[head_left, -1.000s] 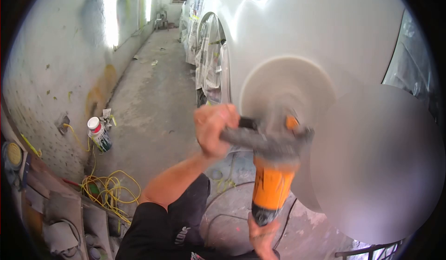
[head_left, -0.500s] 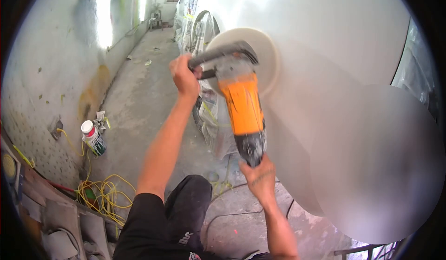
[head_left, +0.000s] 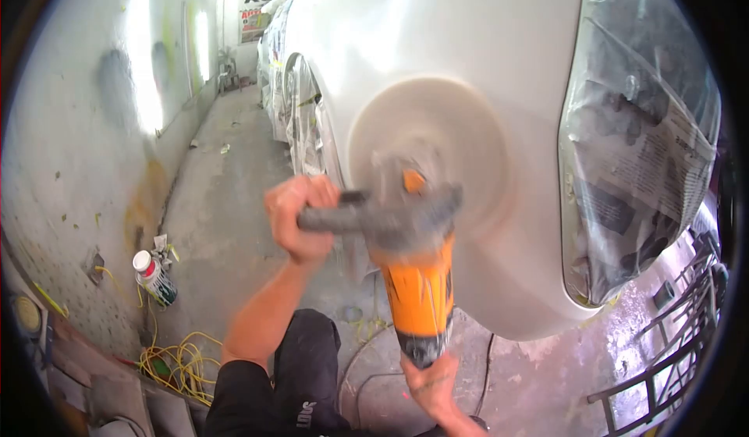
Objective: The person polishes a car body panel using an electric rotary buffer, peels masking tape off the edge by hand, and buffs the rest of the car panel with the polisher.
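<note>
An orange and black power polisher [head_left: 419, 289] sits between my hands, its round pale pad [head_left: 476, 129] blurred by spin against the light, shiny car body panel [head_left: 499, 15]. My left hand [head_left: 300, 217] is closed around the polisher's dark side handle. Lower down, my right hand [head_left: 434, 384] wraps the black rear end of the tool's body. Motion smears the tool's head, and the pad's contact edge cannot be made out. Right of the pad, clear plastic and newspaper [head_left: 624, 164] cover a recess in the panel.
A stained wall [head_left: 62, 148] runs along the left. At its foot stand a white-capped container [head_left: 156, 277] and a coiled yellow cord [head_left: 181, 368]. A dark cable [head_left: 489, 367] lies on the floor below the car. Dark metal racks [head_left: 671, 343] stand at lower right.
The polisher and both hands have come lower and nearer me, with the tool's head tilted differently. My view has turned right and up, showing more of the covered recess and the racks.
</note>
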A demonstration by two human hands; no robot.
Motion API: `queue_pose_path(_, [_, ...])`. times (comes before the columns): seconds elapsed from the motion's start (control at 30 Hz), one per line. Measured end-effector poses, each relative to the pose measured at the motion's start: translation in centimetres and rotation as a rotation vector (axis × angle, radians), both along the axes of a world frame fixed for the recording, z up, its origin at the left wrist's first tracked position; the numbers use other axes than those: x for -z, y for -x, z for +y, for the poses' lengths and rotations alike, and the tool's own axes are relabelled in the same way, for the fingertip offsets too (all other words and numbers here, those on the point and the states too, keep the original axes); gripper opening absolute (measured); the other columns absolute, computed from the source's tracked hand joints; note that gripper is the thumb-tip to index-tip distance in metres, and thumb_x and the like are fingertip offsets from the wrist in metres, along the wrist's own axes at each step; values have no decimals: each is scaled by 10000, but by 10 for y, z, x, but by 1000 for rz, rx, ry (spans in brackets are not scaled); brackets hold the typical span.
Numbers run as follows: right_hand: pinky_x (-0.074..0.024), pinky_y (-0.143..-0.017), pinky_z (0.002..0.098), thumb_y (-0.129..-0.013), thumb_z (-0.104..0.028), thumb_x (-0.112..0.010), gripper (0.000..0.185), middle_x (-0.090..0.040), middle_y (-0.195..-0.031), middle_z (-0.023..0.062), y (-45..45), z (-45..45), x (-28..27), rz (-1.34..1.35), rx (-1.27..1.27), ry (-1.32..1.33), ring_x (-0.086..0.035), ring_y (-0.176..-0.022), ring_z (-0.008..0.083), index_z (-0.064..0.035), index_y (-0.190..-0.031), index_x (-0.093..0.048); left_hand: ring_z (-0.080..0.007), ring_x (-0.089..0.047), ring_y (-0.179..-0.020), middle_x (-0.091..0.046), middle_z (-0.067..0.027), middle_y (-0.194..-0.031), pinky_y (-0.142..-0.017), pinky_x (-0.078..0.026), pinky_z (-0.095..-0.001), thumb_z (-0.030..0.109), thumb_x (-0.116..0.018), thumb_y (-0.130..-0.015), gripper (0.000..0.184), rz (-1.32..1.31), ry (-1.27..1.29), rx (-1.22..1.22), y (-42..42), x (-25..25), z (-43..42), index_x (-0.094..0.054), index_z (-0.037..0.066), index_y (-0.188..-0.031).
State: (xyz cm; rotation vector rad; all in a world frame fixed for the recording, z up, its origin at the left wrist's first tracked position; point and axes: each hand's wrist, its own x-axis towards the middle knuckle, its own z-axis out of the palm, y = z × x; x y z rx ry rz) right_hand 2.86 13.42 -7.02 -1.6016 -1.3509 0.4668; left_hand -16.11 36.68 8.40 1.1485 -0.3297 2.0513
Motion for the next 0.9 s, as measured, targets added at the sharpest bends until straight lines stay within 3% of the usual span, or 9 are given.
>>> queue_pose_path(0.1, [-587, -775, 453, -794, -166, -801, 432, -743, -930, 257, 11, -7, 19, 93, 43, -124, -748, -917, 439, 32, -1151, -657, -217, -407, -477, -429, -68, -560, -531, -330, -386, 314, -482, -921, 371, 312, -110, -80, -10, -26, -38, -458, 93, -625])
queue_pose_path(0.17, [-557, -675, 388, -833, -125, -768, 202, -725, -777, 180, 15, 7, 4, 94, 34, -213, -744, -745, 231, 29, -950, -709, -204, -377, -479, -359, -43, -543, -541, -336, -382, 316, -479, -937, 382, 261, -166, -142, -15, -47, -35, -397, 117, -621])
queue_pose_path(0.27, [-576, -774, 491, -781, -173, -815, 492, -722, -975, 292, 9, 39, -44, -4, -39, -176, -708, -932, 491, 33, -1179, -613, -191, -329, -452, -301, -18, -519, -541, -342, -365, 314, -471, -952, 386, 20, 42, -98, -9, -89, 0, -368, 131, -628])
queue_pose_path(0.33, [-568, -775, 496, -803, -195, -803, 498, -720, -962, 300, 11, 57, -90, 16, -44, -276, -708, -926, 491, 47, -1177, -582, -158, -396, -442, -464, -73, -571, -447, -352, -336, 233, -491, -981, 360, -38, 116, -98, 6, -125, 17, -506, 35, -681])
queue_pose_path(0.4, [-565, -776, 497, -819, -201, -791, 493, -719, -946, 300, 14, 67, -127, 26, -46, -316, -707, -915, 494, 51, -1181, -572, -147, -378, -423, -405, -44, -548, -429, -343, -325, 231, -508, -977, 339, 47, -136, -65, 12, -168, 40, -497, 59, -686])
queue_pose_path(0.57, [-554, -772, 496, -863, -206, -751, 482, -720, -911, 293, 19, 69, -192, 95, -97, -435, -704, -887, 499, 64, -1201, -538, -186, -333, -428, -355, -53, -497, -478, -365, -365, 237, -460, -965, 373, 176, -288, -134, -2, -273, 1, -431, 87, -625])
queue_pose_path(0.63, [-556, -703, 377, -871, -172, -746, 384, -716, -812, 178, 19, 69, -201, 109, -64, -500, -693, -715, 225, 53, -1143, -595, -187, -335, -429, -360, -60, -495, -477, -365, -359, 225, -458, -965, 377, 215, -391, -168, -4, -297, -10, -435, 81, -618])
queue_pose_path(0.77, [-552, -682, 367, -871, -167, -745, 344, -708, -795, 173, 17, 55, -196, 219, -118, -500, -674, -694, 194, 48, -1099, -603, -186, -375, -436, -399, -62, -520, -474, -376, -362, 223, -476, -976, 318, 218, -369, -131, -4, -290, -27, -524, 38, -722])
queue_pose_path(0.9, [-565, -743, 375, -853, -141, -743, 289, -735, -862, 206, 12, 46, -98, 116, -98, -456, -741, -787, 282, 44, -1054, -649, -173, -379, -437, -438, -53, -566, -476, -400, -372, 241, -539, -961, 291, 35, -58, -132, -4, -186, -35, -548, 18, -773])
